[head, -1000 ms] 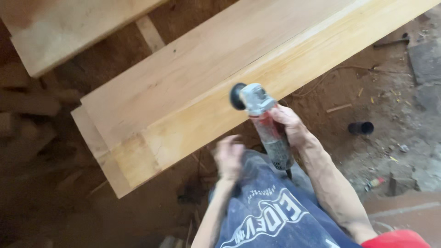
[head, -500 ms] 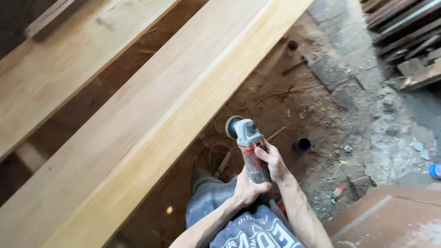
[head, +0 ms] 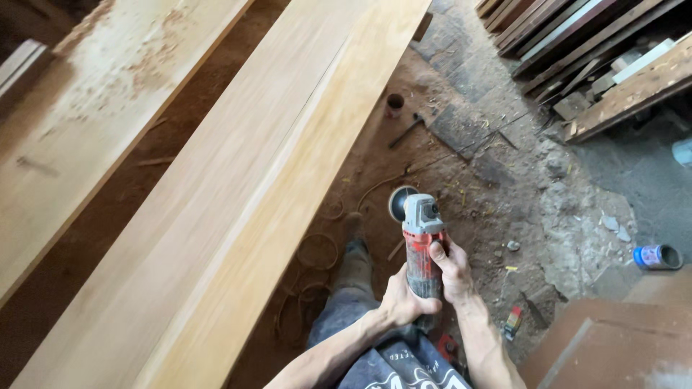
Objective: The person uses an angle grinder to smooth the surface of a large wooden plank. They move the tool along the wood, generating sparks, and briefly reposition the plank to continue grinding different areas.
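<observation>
Since the earlier frame, the angle grinder point(head: 420, 243) has been drawn further off the long pale plank point(head: 238, 194), and a wider stretch of dirt floor point(head: 504, 166) is now seen. The grinder is held over the floor just beside the plank's right edge, disc end pointing away, not touching the wood. The left hand point(head: 400, 301) is wrapped fully around the lower body; the right hand point(head: 450, 272) is closed on the barrel just above, thumb laid along the red casing. It is judged rigid, fairly heavy and nose-weighted, best taken with both hands on the narrow barrel, well behind the dark disc point(head: 398, 203). A hammer point(head: 408, 130) and a blue can point(head: 656, 256) are lying on the floor, well apart.
</observation>
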